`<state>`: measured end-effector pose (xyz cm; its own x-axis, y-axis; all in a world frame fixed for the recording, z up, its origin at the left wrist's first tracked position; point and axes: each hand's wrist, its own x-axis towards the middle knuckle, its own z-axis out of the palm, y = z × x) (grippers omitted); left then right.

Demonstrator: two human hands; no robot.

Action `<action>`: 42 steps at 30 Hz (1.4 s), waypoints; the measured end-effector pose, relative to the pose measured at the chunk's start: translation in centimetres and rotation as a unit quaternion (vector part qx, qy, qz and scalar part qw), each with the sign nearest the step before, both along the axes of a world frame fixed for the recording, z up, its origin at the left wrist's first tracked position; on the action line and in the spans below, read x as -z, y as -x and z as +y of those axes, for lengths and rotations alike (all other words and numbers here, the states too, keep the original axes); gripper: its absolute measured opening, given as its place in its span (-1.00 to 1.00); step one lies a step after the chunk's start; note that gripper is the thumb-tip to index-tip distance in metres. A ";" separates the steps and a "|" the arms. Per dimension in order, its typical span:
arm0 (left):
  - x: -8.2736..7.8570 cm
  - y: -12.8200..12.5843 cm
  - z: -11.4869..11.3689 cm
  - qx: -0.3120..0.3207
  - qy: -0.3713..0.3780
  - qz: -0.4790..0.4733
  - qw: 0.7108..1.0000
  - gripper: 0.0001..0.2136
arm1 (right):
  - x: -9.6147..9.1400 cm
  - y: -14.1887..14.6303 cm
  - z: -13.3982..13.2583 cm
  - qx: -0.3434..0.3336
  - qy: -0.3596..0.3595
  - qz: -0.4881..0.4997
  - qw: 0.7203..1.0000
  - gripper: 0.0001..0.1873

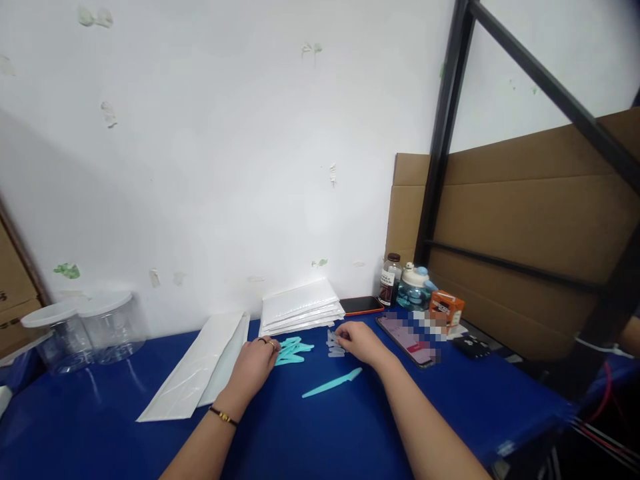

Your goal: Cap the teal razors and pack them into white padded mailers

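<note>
On the blue tabletop lies a small pile of turquoise eyebrow razors (293,351). My left hand (255,363) is at the pile's left edge, fingers curled together; whatever they hold is hidden. To the right of the pile are several small clear plastic caps (336,349). The thumb and fingers of my right hand (361,340) pinch together at the upper edge of these caps, seemingly on one of them. A single eyebrow razor (330,384) lies apart, nearer to me, slanting between my two forearms.
White padded mailers (300,308) are stacked against the wall, with more mailers (195,367) left. Clear jars (113,330) stand far left. Right are phones (407,343), a brown bottle (390,280), a blue water bottle (414,290), an orange box (447,310) and a metal frame (443,133).
</note>
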<state>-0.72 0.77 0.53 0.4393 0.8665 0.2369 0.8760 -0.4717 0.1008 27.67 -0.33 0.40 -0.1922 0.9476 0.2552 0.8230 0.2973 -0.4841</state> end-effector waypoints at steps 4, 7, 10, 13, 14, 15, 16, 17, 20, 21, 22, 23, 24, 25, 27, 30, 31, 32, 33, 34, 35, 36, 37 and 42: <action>-0.1 -0.5 -0.9 0.010 -0.004 -0.068 0.998 -0.80 | -0.5 -1.4 -0.9 -0.086 0.072 -0.003 0.994 -0.78; -0.4 -1.4 -2.3 0.067 0.030 -0.113 0.991 -0.80 | -0.3 -1.7 -1.1 -0.123 0.147 -0.051 0.980 -0.70; -0.4 -2.4 -3.5 0.133 0.048 -0.101 0.985 -0.78 | 0.3 -0.4 -1.1 -0.148 0.173 -0.046 0.973 -0.81; -0.2 -3.0 -3.9 0.139 0.049 -0.052 0.988 -0.81 | 0.8 1.5 -1.1 -0.174 0.174 0.000 0.969 -0.83; -0.2 -3.0 -3.8 0.134 0.053 -0.040 0.989 -0.82 | 0.9 2.0 -1.2 -0.182 0.171 0.016 0.968 -0.83; -0.3 -3.0 -3.7 0.129 0.061 -0.033 0.989 -0.82 | 0.9 2.3 -1.2 -0.188 0.170 0.030 0.967 -0.83; -0.4 -2.8 -3.6 0.126 0.068 -0.030 0.989 -0.81 | 0.9 2.4 -1.2 -0.192 0.170 0.041 0.966 -0.84; -0.6 -2.5 -3.5 0.122 0.073 -0.028 0.989 -0.79 | 0.8 2.3 -1.2 -0.192 0.170 0.048 0.965 -0.84; -1.1 -1.4 -3.0 0.093 0.075 -0.022 0.993 -0.77 | 0.4 1.0 -1.1 -0.148 0.168 0.059 0.973 -0.88; -1.2 -1.0 -2.8 0.082 0.076 -0.020 0.994 -0.77 | 0.2 0.4 -1.1 -0.126 0.164 0.060 0.977 -0.90; -1.3 -0.5 -2.6 0.073 0.080 -0.020 0.994 -0.76 | 0.0 -0.1 -1.0 -0.105 0.158 0.059 0.980 -0.91; -1.3 -0.2 -2.5 0.066 0.085 -0.023 0.994 -0.76 | -0.1 -0.6 -1.0 -0.087 0.148 0.055 0.984 -0.91; -1.3 0.2 -2.4 0.062 0.090 -0.029 0.994 -0.76 | -0.3 -0.9 -1.0 -0.072 0.129 0.050 0.988 -0.90; -1.2 0.4 -2.3 0.061 0.096 -0.035 0.993 -0.77 | -0.4 -1.2 -1.0 -0.061 0.102 0.046 0.992 -0.89; -1.1 0.7 -2.2 0.063 0.110 -0.043 0.991 -0.79 | -0.8 -1.4 -1.1 -0.043 0.038 0.044 0.997 -0.89; -1.0 0.7 -2.2 0.064 0.112 -0.054 0.990 -0.86 | -1.1 -1.6 -1.2 -0.026 -0.018 0.043 0.999 -0.87; -1.0 0.7 -2.2 0.063 0.108 -0.059 0.990 -0.87 | -1.1 -1.7 -1.2 -0.026 -0.015 0.036 0.999 -0.85; -1.0 0.7 -2.2 0.063 0.104 -0.064 0.991 -0.87 | -1.0 -1.7 -1.2 -0.030 -0.005 0.028 0.999 -0.84; -0.9 0.8 -2.2 0.065 0.104 -0.069 0.990 -0.87 | -0.9 -1.8 -1.1 -0.036 0.009 0.019 0.999 -0.83; -0.8 0.8 -2.2 0.071 0.108 -0.071 0.989 -0.86 | -0.8 -1.9 -1.1 -0.043 0.025 0.009 0.999 -0.82; -0.7 0.8 -2.3 0.078 0.113 -0.073 0.988 -0.84 | -0.6 -2.0 -1.0 -0.048 0.041 -0.001 0.998 -0.81; -0.6 0.8 -2.3 0.084 0.119 -0.072 0.987 -0.82 | -0.5 -2.1 -0.9 -0.050 0.054 -0.009 0.997 -0.80; -0.5 0.8 -2.3 0.089 0.123 -0.071 0.986 -0.81 | -0.3 -2.1 -0.9 -0.049 0.063 -0.018 0.997 -0.79; -0.3 0.2 -2.6 0.100 0.138 -0.057 0.984 -0.88 | 0.1 -1.4 -0.9 -0.042 0.113 -0.043 0.992 -0.88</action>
